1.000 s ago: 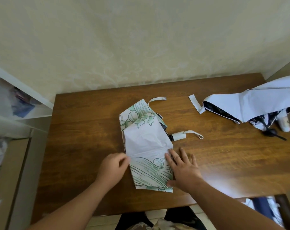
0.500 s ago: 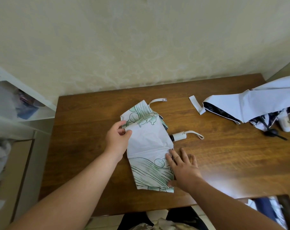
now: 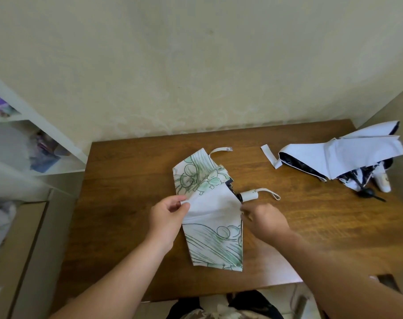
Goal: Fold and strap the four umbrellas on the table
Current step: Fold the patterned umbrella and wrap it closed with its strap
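A white umbrella with green line drawings lies flattened lengthwise in the middle of the wooden table. Its white handle with a wrist loop pokes out to the right, and its closing strap curls at the far end. My left hand pinches the fabric's left edge. My right hand has its fingers curled at the right edge, just below the handle. A second umbrella, white outside and dark inside, lies loose at the table's far right with its strap spread out.
A cream wall stands behind the table. White shelves with blurred items stand to the left. The table's near edge runs just in front of my lap, and a dark chair part shows at the lower right.
My right hand lifted off the fabric's lower right edge and moved up to the edge near the handle, fingers now curled. My left hand stays pinching the left edge, slightly lower than half a second ago.
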`<state>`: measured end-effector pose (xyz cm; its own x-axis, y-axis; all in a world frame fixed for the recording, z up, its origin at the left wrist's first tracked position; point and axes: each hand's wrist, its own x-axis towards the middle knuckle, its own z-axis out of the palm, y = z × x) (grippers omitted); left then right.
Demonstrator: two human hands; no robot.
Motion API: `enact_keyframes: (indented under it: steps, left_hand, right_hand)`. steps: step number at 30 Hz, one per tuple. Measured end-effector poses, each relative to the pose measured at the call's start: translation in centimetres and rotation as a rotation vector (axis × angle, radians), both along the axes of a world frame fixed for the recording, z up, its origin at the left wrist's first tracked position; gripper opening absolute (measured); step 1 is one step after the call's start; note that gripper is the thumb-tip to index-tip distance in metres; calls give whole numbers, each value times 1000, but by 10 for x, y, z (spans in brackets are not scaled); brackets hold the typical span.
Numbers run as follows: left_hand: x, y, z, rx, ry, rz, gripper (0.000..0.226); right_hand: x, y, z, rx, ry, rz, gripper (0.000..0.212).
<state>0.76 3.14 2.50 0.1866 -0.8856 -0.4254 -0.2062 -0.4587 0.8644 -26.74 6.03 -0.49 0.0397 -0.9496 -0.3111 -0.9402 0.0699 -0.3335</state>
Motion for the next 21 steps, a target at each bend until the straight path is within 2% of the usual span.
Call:
enact_keyframes:
  steps: [1, 4, 7, 9, 10, 13, 15, 18, 21]
  left_hand:
    - [0, 4, 1, -1, 0, -2, 24]
    - [1, 13, 5, -9, 28, -2, 24]
    - [0, 16, 11, -15, 54, 3, 22]
    - [0, 15, 13, -17, 60, 1, 21]
    - [0, 14, 14, -18, 58, -3, 21]
    - [0, 7, 20, -24, 36, -39, 22]
    - [2, 0, 23, -38, 3, -77, 24]
    - [5, -6, 27, -82, -76, -146, 26]
    - [7, -8, 30, -89, -112, -187, 27]
  right_hand:
    - [1, -7, 7, -63, -42, 1, 27]
    - [13, -22, 31, -178, -163, -1, 68]
    - [29, -32, 50, -211, -157, 20, 92]
    - [35, -40, 56, -191, -148, -8, 89]
    - [36, -43, 57, -199, -136, -9, 80]
    - [34, -50, 62, -330, -94, 55, 36]
    - [31, -50, 70, -405, -109, 54, 23]
    - [30, -44, 80, -392, -144, 29, 31]
    - [36, -36, 86, -246, -261, -110, 48]
